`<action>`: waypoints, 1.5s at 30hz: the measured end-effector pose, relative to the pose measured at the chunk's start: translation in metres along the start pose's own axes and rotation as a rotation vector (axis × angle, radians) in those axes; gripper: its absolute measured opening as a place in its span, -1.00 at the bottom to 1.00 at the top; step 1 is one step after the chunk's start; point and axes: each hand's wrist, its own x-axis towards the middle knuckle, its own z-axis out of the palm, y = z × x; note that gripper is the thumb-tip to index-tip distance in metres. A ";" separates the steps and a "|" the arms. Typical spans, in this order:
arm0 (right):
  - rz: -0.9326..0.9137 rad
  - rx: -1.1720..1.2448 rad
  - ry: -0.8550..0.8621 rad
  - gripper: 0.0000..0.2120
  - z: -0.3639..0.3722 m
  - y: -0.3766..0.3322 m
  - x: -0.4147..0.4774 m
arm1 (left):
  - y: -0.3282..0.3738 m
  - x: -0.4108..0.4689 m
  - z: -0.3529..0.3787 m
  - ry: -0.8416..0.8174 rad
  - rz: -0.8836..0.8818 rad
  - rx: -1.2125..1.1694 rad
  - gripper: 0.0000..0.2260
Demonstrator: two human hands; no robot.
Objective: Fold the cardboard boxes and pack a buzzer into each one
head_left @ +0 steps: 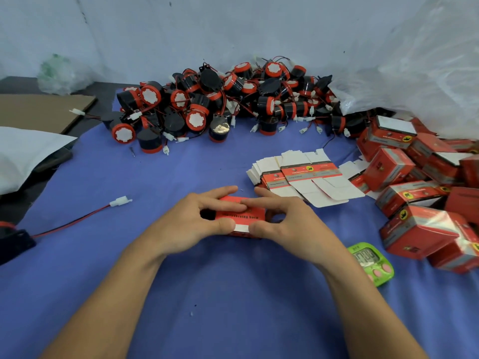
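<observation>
Spreading across the lower view, the bench (233,294) wears a blue cloth. At its far edge lies a heap of buzzers (220,99), black and red with trailing wires, straight beyond both hands. A pile of made-up boxes (425,198) crowds the right side. Between that pile and the hands sits a stack of flat boxes (305,177), fanned out and just beyond the right hand.

The box (241,216) being worked on is at the centre of the bench, red side up. Its long axis runs left to right, so each hand takes one end. The left hand (191,224) grips the left half, with fingers curled over the far edge and the thumb pressing the near edge. The right hand (293,224) mirrors it on the right half. The two thumbs nearly meet on a white strip along the near side, which looks like a flap being tucked in. Whether a buzzer is already inside cannot be told.

A green timer (370,263) lies near the right wrist. At the far left edge a loose buzzer (13,239) lies with its wire running toward the middle and ending in a white plug (120,202). It is well apart from the box and nearer the left hand. If the box is still unfilled, the left hand would probably reach for this one, while the next flat box falls to the right hand.
</observation>
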 end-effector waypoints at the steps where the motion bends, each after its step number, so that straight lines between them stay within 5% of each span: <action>1: 0.003 -0.023 0.010 -0.52 -0.001 0.000 -0.001 | -0.002 -0.001 0.001 0.008 0.003 0.051 -0.66; 9: -0.050 -0.104 0.043 -0.53 0.001 -0.004 -0.004 | -0.004 -0.008 0.010 0.133 0.071 0.245 -0.68; 19: -0.021 0.002 0.046 -0.60 0.002 -0.004 -0.004 | -0.002 -0.006 0.009 0.139 0.030 0.167 -0.73; 28: -0.009 0.159 -0.042 -0.55 0.000 0.002 -0.004 | 0.003 -0.010 0.011 0.122 0.070 0.393 -0.37; 31: 0.005 0.289 -0.058 -0.70 0.000 0.001 -0.003 | 0.002 -0.012 0.021 0.173 0.147 0.536 -0.43; 39: -0.029 0.322 -0.082 -0.64 -0.002 0.001 -0.003 | -0.004 -0.031 0.049 0.378 0.351 0.763 -0.58; 45: -0.053 0.220 -0.096 -0.49 -0.004 0.003 -0.005 | -0.006 -0.029 0.050 0.441 0.318 0.655 -0.59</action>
